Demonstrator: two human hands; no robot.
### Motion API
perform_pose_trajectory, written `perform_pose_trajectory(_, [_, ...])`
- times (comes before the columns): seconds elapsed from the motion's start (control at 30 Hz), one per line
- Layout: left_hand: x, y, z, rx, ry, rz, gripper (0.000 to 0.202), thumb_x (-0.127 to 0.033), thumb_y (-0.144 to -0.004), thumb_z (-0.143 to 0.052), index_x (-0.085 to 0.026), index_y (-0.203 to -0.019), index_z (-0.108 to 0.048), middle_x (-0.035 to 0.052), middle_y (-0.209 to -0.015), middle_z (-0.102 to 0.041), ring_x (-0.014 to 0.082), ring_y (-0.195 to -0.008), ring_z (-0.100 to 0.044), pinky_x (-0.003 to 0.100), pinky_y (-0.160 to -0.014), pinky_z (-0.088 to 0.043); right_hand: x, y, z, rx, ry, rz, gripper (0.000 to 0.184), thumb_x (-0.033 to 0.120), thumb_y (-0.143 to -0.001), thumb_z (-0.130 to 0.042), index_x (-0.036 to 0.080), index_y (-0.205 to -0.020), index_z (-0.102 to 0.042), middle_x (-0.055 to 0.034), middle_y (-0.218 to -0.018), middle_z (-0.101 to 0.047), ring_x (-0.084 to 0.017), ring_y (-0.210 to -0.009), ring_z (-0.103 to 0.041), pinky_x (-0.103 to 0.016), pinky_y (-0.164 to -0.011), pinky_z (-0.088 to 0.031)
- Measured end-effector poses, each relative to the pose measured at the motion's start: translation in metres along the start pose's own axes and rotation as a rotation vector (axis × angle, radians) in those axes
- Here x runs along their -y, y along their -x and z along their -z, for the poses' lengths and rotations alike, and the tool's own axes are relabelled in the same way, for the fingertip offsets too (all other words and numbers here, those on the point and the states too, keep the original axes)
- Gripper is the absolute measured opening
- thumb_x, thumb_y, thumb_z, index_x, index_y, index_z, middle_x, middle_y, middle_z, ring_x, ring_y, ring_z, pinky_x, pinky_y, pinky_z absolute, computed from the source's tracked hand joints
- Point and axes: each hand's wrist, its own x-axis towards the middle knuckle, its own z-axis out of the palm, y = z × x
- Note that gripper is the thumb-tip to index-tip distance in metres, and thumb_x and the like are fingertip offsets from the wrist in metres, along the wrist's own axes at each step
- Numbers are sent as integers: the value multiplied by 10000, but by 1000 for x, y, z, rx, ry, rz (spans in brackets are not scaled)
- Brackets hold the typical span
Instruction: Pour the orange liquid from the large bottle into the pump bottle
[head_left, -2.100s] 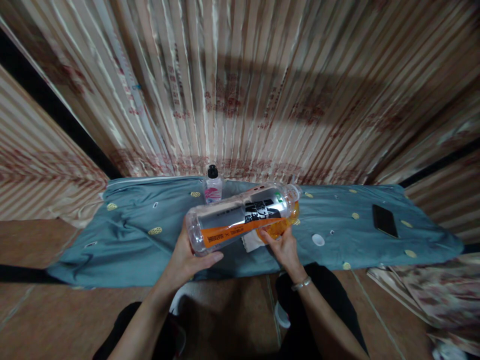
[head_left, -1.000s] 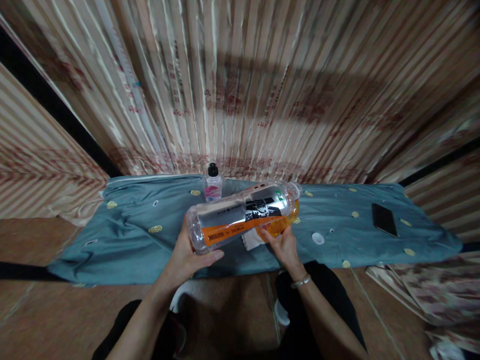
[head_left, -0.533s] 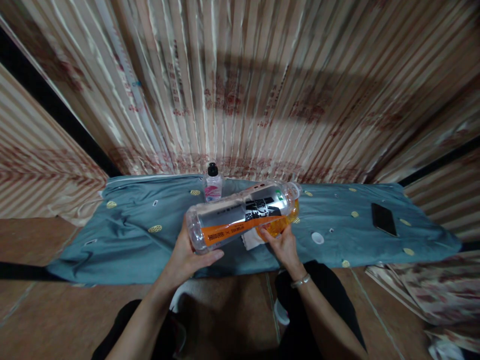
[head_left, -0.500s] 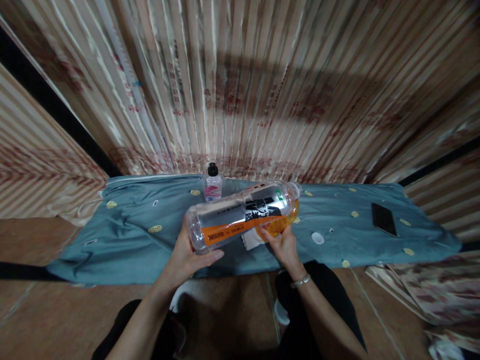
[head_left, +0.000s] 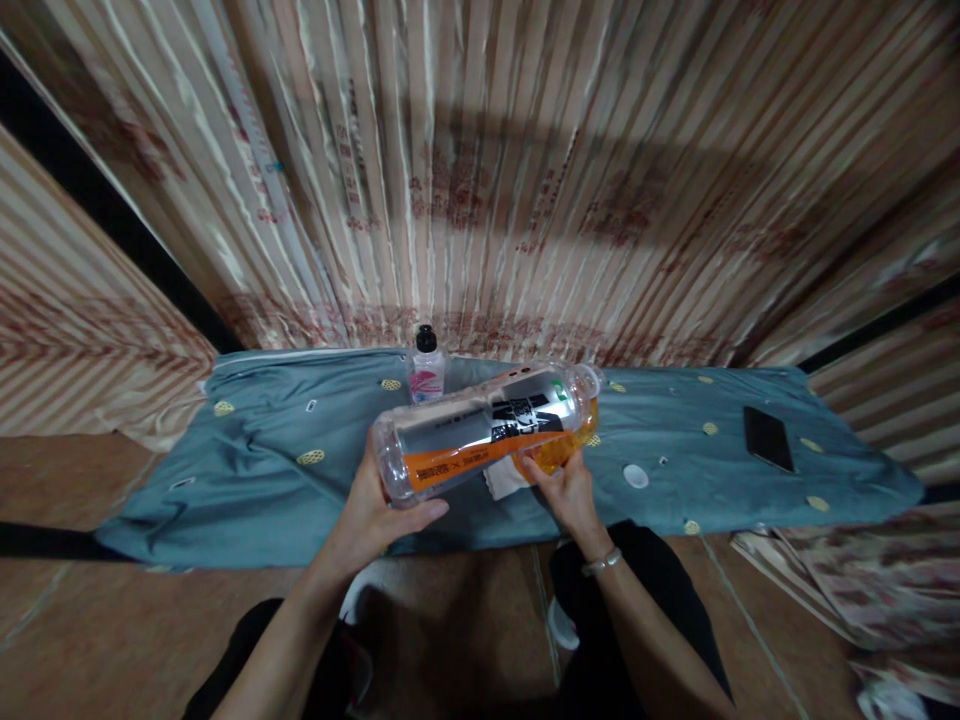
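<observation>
A large clear plastic bottle (head_left: 480,430) with a grey, black and orange label lies nearly level in the air, neck to the right, a little orange liquid pooled near the neck. My left hand (head_left: 371,510) is wrapped around its base. My right hand (head_left: 566,490) supports it from below near the shoulder, fingers curled against it. A white cap (head_left: 635,476) lies on the blue-grey patterned cloth (head_left: 262,470) just right of my right hand. Something white (head_left: 501,482) shows under the bottle, partly hidden.
A small bottle with a black cap and pink label (head_left: 426,372) stands at the back of the cloth. A dark phone (head_left: 769,439) lies at the cloth's right end. Striped curtains (head_left: 480,180) hang behind. Patterned fabric (head_left: 840,590) lies on the floor at lower right.
</observation>
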Motion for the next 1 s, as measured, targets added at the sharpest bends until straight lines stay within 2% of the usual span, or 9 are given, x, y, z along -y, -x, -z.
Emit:
perform_pose_trajectory(0.2, [2, 0, 1, -27, -57, 3, 1008, -260, -491, -1079, -179, -1396, -641, 177, -1410, -810, 420, -1329, -764, 525, -1184, -610, 1, 1, -1, -18, -17, 12, 980, 856, -621, -815, 181, -1309, -632, -221, -1110, -863, -458, -1053, -843, -551, -892, -678])
perform_pose_trajectory(0.37, [4, 0, 2, -28, -49, 9, 1026, -263, -483, -1082, -186, -1402, -632, 168, -1402, -808, 410, -1331, -762, 504, -1184, -606, 0, 1, -1, -11, -38, 18, 983, 858, -629, -803, 175, -1311, -613, -224, -1112, -861, -452, -1040, -838, -566, -898, -673])
perform_pose_trajectory(0.53, [3, 1, 1, -43, -52, 24, 1025, -260, -473, -1074, -184, -1387, -617, 173, -1389, -809, 418, -1322, -764, 526, -1199, -589, 0, 1, 0, -20, -5, -3, 913, 819, -621, -817, 197, -1260, -618, -213, -1098, -857, -451, -1047, -833, -570, -914, -664])
perform_pose_trajectory(0.7, [1, 1, -2, -44, -56, 31, 1003, -270, -481, -1062, -187, -1372, -610, 182, -1387, -806, 426, -1329, -763, 538, -1194, -590, 0, 1, 0, -22, -14, 14, 873, 795, -638, -837, 207, -1249, -634, -190, -1073, -864, -432, -1017, -843, -528, -864, -675])
perform_pose_trajectory(1.0, [0, 1, -1, -48, -60, 32, 993, -269, -467, -1073, -187, -1355, -635, 181, -1385, -808, 427, -1339, -759, 529, -1210, -583, 1, 1, 0, -17, -18, -2, 908, 830, -608, -818, 197, -1233, -634, -228, -1114, -862, -466, -1062, -836, -586, -914, -676])
